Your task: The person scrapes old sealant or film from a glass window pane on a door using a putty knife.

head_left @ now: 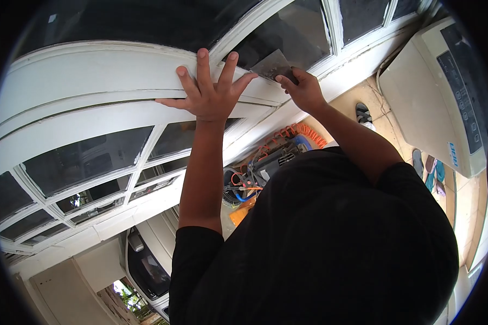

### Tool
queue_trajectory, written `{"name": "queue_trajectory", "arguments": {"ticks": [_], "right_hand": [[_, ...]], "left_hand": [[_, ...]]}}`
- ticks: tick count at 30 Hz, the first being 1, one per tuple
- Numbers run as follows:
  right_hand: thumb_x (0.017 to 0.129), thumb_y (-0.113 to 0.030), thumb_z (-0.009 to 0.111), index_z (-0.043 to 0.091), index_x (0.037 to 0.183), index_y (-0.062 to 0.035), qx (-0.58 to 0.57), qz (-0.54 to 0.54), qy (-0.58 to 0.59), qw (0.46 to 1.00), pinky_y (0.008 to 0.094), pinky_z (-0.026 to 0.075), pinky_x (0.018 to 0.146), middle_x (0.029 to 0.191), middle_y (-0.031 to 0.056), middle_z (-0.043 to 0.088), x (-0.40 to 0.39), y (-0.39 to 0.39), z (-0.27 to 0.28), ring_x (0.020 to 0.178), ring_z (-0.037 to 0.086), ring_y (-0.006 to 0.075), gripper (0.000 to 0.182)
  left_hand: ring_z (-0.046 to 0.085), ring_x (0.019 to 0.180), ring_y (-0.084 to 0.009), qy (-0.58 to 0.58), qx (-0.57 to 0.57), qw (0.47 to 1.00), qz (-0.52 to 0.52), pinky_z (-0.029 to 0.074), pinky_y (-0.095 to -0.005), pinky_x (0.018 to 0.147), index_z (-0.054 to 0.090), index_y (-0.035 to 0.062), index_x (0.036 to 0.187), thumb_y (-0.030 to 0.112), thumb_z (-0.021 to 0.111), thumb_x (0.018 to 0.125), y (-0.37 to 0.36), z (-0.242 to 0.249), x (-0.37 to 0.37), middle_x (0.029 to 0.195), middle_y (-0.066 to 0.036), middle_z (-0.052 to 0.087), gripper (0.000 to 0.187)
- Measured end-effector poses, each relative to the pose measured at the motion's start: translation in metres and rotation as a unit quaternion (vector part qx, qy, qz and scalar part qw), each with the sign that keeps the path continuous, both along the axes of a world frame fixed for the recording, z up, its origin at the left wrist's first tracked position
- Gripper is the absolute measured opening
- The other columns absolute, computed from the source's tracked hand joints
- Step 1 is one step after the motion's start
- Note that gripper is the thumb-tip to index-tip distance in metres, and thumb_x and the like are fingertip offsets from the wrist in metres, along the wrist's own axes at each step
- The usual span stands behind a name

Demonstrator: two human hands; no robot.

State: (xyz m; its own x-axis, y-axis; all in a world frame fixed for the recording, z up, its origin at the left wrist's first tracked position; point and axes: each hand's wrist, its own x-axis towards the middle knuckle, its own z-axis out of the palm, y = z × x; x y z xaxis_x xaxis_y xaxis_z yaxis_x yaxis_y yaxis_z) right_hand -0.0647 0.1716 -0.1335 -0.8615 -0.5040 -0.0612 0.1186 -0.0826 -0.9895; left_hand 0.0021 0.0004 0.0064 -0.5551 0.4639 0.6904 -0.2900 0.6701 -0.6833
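Looking at my feed, the left hand (211, 92) is spread flat, fingers apart, on the white window frame (92, 81). The right hand (303, 89) is clamped on a scraper (274, 66), blade against the frame just beside the left fingertips. Washing machine (444, 92) sits off right.

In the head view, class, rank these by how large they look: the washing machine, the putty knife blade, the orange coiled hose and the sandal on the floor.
1. Washing machine
2. Orange coiled hose
3. Putty knife blade
4. Sandal

The blade is nearer the camera, so ranks two to four are unsure.
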Motion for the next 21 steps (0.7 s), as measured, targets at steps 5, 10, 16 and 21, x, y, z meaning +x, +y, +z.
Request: {"name": "queue_trajectory", "arguments": {"ticks": [5,10,16,21], "right_hand": [[0.086,-0.029,0.069,0.062,0.087,-0.0002,-0.01,-0.007,0.01,1.0,0.0288,0.043,0.058,0.066,0.0059,0.058,0.001,0.001,0.004,0.059,0.046,0.0094,0.03],[0.086,-0.029,0.069,0.063,0.088,-0.0002,-0.012,-0.004,0.022,1.0,0.0287,0.043,0.059,0.066,0.0076,0.058,-0.001,0.002,0.002,0.059,0.047,0.0098,0.03],[0.086,-0.028,0.069,0.063,0.087,-0.0001,-0.009,-0.008,0.008,1.0,0.028,0.043,0.059,0.066,0.0072,0.059,0.001,0.001,0.005,0.06,0.048,0.0094,0.029],[0.086,-0.028,0.069,0.063,0.088,0.0001,-0.04,-0.009,-0.005,0.999,0.0277,0.044,0.059,0.066,0.0049,0.059,0.001,0.0,0.004,0.061,0.05,0.0098,0.029]], "left_hand": [[0.017,0.14,-0.0412,0.007,-0.007,1.0,0.002,-0.009,-0.0782,0.094,0.057,0.0374,0.117,0.09,0.048,0.06,-0.002,0.0,0.0,0.14,-0.01,0.043,0.078],[0.017,0.14,-0.0408,0.008,-0.001,1.0,-0.005,-0.009,-0.0782,0.094,0.056,0.0374,0.118,0.09,0.047,0.06,-0.001,-0.003,0.0,0.139,-0.009,0.044,0.079],[0.016,0.14,-0.0407,-0.002,0.008,1.0,0.001,-0.008,-0.0784,0.094,0.056,0.0373,0.118,0.09,0.048,0.06,0.001,-0.002,0.0,0.139,-0.009,0.044,0.079],[0.016,0.14,-0.0408,0.008,0.003,1.0,0.003,-0.008,-0.0784,0.094,0.056,0.0372,0.118,0.09,0.049,0.059,0.001,-0.002,0.0,0.14,-0.009,0.043,0.079]]}}
